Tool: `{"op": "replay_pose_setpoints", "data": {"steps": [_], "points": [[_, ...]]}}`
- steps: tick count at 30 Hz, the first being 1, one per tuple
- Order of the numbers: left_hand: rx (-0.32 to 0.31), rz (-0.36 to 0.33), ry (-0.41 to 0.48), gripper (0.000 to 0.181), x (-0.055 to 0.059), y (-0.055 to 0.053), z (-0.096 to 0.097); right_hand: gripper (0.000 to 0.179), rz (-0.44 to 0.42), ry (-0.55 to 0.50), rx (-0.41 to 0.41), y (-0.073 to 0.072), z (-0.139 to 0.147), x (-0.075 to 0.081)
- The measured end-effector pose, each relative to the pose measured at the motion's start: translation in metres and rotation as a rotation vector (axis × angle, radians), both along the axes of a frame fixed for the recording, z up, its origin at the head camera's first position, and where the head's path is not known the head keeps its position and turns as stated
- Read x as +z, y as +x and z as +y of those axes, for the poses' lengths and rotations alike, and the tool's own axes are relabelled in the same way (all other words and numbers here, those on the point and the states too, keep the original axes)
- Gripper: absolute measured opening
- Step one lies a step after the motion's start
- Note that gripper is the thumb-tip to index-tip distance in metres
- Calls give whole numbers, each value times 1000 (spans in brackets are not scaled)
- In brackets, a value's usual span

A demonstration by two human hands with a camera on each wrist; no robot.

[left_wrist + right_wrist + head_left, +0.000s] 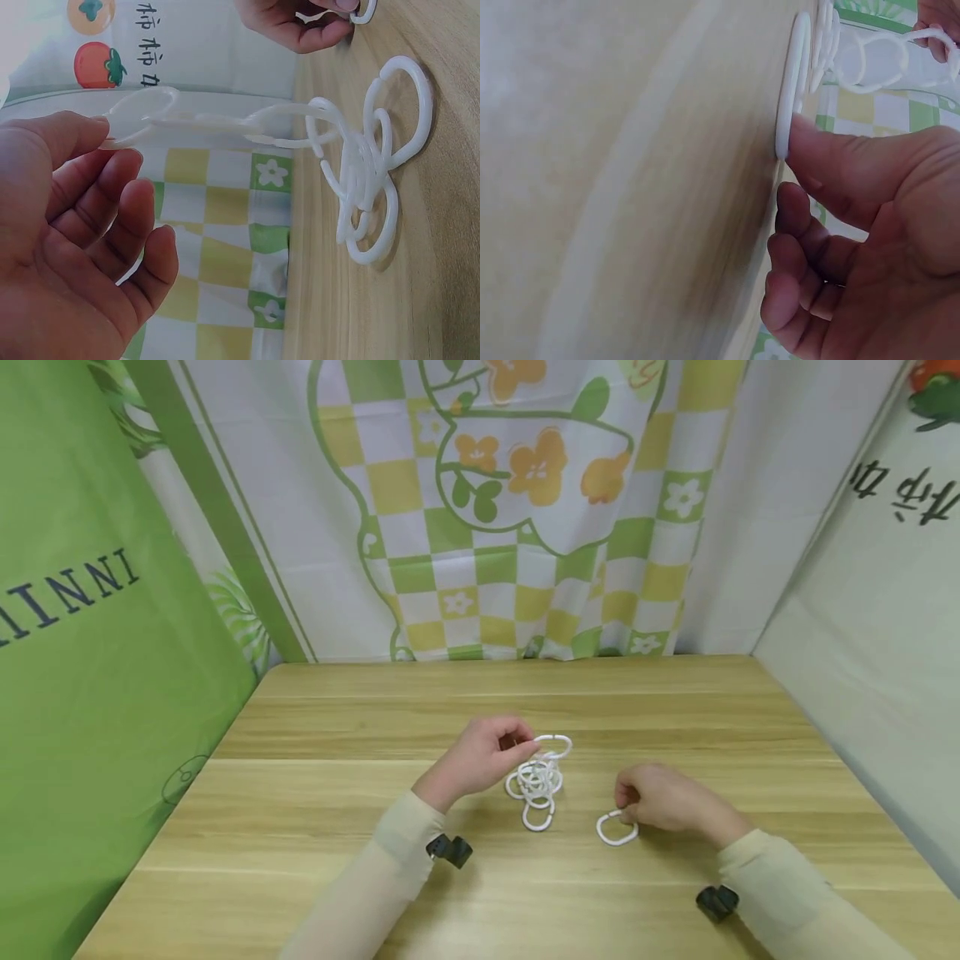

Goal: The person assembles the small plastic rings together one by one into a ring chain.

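My left hand [480,756] pinches an oval white plastic link [570,746] between thumb and fingertips, above the table. From it, more white links [289,110] hang down to a tangled heap of linked rings [365,180] lying on the wood. To the right of the heap, my right hand [667,795] holds a separate white link [617,843] at its edge, low over the table. In the right wrist view the thumb lies against this link [786,112], and the other fingers are bent below it.
The wooden table [300,827] reaches back to a checked, flowered curtain [525,568]. A green cloth [90,693] hangs along the left side and a pale cloth [870,635] along the right. Small black devices [450,850] sit at both wrists.
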State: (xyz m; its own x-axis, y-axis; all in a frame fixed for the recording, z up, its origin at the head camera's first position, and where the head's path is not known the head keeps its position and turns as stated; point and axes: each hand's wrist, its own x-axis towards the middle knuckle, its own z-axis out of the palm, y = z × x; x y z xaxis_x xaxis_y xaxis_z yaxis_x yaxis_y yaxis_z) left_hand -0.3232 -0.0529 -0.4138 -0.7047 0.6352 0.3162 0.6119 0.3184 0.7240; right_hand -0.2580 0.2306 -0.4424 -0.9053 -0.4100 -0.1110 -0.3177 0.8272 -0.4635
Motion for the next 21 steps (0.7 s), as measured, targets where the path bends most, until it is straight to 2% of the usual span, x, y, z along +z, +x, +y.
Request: {"op": "replay_pose_setpoints", "data": {"steps": [7,10,15,21], "points": [[-12,10,-5,12,0,1,0,18,-14,24,8,2,-2,-2],[-20,6,5,11,-1,2,1,16,7,-46,1,1,-2,0],[-33,6,17,11,-2,3,3,10,45,-204,1,-1,-5,14],[-53,-4,13,9,1,5,4,5,163,-259,10,0,-16,38]]}}
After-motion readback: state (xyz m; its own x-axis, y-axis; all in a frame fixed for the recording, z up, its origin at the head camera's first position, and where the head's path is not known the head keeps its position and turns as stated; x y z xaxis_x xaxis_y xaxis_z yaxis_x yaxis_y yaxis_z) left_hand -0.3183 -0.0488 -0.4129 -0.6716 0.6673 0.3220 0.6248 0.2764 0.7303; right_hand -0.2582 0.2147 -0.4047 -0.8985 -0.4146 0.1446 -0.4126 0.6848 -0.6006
